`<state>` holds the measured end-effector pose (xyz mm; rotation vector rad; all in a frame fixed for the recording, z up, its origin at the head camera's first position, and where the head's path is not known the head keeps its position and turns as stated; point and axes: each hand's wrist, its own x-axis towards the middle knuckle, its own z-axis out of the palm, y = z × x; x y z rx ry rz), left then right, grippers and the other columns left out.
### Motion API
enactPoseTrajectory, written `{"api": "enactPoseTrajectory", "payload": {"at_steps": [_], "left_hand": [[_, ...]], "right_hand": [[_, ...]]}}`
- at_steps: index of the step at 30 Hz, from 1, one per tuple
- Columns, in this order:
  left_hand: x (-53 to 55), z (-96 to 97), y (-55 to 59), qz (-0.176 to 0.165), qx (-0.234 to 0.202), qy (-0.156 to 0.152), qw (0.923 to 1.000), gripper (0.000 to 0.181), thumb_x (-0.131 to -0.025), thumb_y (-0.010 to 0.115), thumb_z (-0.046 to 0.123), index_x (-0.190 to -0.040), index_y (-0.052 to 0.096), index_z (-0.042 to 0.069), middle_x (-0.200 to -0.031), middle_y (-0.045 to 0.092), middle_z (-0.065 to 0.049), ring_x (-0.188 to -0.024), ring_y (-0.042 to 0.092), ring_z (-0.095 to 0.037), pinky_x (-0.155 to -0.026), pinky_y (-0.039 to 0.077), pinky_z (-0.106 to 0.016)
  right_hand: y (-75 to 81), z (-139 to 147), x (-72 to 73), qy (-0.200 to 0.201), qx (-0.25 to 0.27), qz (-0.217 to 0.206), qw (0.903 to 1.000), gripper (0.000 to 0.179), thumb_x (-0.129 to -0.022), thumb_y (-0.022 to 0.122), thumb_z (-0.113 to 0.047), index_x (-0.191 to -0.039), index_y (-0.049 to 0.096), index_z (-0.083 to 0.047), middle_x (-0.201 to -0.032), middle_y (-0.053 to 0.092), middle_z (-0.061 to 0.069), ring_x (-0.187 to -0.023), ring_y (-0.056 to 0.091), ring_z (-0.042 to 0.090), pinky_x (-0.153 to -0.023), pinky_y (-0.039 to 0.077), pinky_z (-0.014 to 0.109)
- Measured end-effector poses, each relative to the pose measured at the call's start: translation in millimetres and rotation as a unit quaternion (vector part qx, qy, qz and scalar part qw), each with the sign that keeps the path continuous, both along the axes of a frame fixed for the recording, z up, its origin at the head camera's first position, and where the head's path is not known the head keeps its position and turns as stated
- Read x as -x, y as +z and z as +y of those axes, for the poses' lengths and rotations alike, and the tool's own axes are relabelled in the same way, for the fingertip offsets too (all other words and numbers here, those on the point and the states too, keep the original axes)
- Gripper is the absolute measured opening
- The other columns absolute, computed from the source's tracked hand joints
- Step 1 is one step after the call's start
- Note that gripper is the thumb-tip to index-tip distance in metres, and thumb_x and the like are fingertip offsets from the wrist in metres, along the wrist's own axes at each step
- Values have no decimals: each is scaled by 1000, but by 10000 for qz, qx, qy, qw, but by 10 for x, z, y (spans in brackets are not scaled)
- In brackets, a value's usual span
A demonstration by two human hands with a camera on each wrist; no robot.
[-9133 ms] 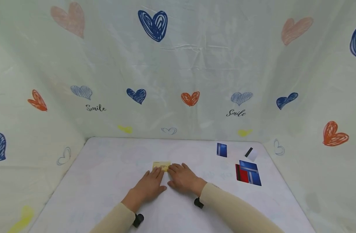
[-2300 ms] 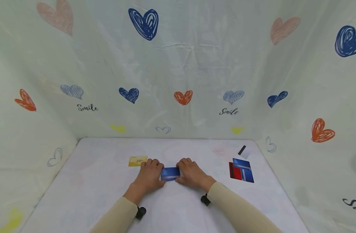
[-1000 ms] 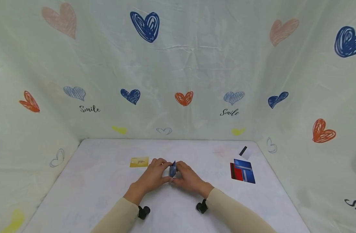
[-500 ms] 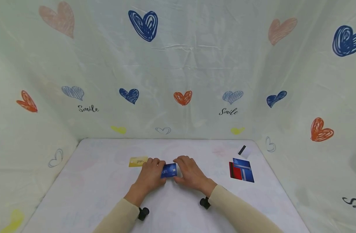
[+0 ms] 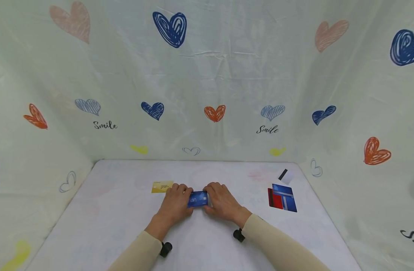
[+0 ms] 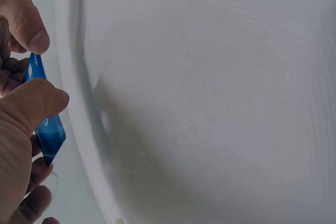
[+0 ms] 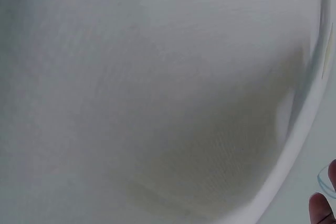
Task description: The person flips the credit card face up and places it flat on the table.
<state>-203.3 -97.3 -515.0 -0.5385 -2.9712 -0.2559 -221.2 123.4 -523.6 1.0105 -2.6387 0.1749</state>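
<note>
A blue bank card with pale VIP lettering and a small chip is held between the hands, its lettered face showing in the head view. The left hand grips the card's left end; in the left wrist view its thumb lies across the card. At the other end, the right hand pinches the card's right edge with thumb and fingers. Just beyond the left knuckles lies a yellow card on the white table. Only two fingertips of the right hand show in the right wrist view.
Toward the table's right side, a blue card and another blue card overlap a red card. A white card with a black stripe lies behind them. A heart-printed curtain stands around the table's back and sides.
The hands have left the yellow card, now further left, and taken the blue card from the back right. They have turned it from striped to lettered face; the right hand has regripped its right edge.
</note>
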Motion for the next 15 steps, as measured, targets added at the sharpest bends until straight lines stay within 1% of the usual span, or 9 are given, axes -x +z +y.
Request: {"api": "enactPoseTrajectory", "payload": {"at_steps": [2,7,12,15], "left_hand": [[6,-13,-18,82,63,28,9999,68,-81,90,38,-138,65,9,-132,64,-11,-118,51,-31,-98,45,-48],[12,-23,-39,287,168,8,9994,68,-81,89,40,-135,65,6,-129,65,-12,-116,51,-32,-95,44,-49],[25,-9,-46,329,257,-26,9991,66,-81,88,39,-133,65,5,-127,64,-12,-113,50,-31,-93,44,-49],[41,7,-46,303,343,-8,9990,66,-82,89,39,-133,65,5,-127,64,-12,-112,50,-31,-91,43,-48]], "right_hand": [[-9,1,14,-49,-69,-26,10000,56,-87,83,-42,-127,62,-9,-121,61,2,-109,57,17,-85,47,31],[-28,7,55,-75,-285,77,9995,56,-87,81,-44,-126,62,-9,-118,61,1,-104,56,16,-83,46,30],[-45,10,83,-46,-337,159,9993,55,-87,80,-45,-123,63,-8,-115,61,1,-101,55,15,-80,44,29],[-62,7,96,-90,-349,90,9993,54,-88,79,-45,-124,62,-9,-116,61,1,-102,55,16,-81,44,29]]}}
